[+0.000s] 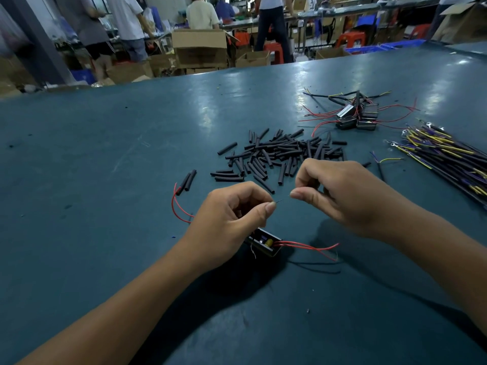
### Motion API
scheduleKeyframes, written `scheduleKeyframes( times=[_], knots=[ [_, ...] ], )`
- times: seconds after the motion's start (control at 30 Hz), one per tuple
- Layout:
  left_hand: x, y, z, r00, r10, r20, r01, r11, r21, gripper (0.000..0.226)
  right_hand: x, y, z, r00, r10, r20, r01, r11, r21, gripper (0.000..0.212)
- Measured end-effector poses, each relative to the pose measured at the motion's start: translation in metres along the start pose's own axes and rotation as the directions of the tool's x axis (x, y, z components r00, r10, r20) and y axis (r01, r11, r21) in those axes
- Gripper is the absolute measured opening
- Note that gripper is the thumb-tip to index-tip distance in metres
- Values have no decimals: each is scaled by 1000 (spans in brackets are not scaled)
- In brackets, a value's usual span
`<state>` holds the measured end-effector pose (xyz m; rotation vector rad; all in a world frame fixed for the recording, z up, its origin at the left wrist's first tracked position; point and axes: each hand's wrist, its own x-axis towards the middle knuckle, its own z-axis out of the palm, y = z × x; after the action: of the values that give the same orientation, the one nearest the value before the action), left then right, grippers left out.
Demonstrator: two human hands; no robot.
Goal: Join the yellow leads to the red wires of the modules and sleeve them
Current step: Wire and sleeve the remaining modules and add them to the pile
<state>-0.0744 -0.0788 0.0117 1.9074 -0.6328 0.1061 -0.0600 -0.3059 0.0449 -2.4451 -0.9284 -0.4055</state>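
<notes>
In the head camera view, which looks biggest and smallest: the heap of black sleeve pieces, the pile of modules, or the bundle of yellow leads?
1. Heap of black sleeve pieces, largest.
2. Bundle of yellow leads, though the frame edge cuts it off, so its rank is unsure.
3. Pile of modules, smallest, but farthest away.

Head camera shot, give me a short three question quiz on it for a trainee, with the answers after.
1. True or false: the left hand rests flat on the table.
2. What lies heaped beyond both hands? A red caps, B black sleeves, C screws.
3. What colour are the wires leaving the module under the left hand?

Key: 1 false, it pinches a fine wire tip, as does the right hand. 2 B. 3 red.
</notes>
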Motion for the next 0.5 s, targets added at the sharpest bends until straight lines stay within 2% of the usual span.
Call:
scheduleKeyframes(
  times=[0.1,0.2,0.23,0.3,0.33,0.4,0.43,0.5],
  knots=[
    [1,-2,3,999,-13,-33,13,1000,-12,9,2,1,5,997,48,-65,-48,999,3,30],
    [2,-4,4,996,-27,-82,24,999,-32,8,2,4,-2,967,113,-227,-115,993,1,17],
    [2,-5,4,994,-35,-107,30,998,-53,8,2,3,-6,946,114,-304,-119,993,4,17],
    [5,-5,5,985,-66,-160,47,992,-119,9,-1,-9,-12,914,28,-406,-43,999,-27,19],
    [7,-4,5,980,-84,-180,57,987,-151,10,-3,-18,-12,918,-40,-394,19,998,-58,19],
    [9,-4,5,974,-117,-196,77,977,-199,12,-7,-32,-4,960,-134,-246,116,989,-88,24],
    [10,-5,5,972,-127,-196,84,973,-213,14,-8,-35,0,985,-113,-130,100,990,-98,29],
    [9,-4,4,974,-119,-194,80,977,-199,16,-11,-36,8,998,35,61,-27,991,-130,46]
  ],
)
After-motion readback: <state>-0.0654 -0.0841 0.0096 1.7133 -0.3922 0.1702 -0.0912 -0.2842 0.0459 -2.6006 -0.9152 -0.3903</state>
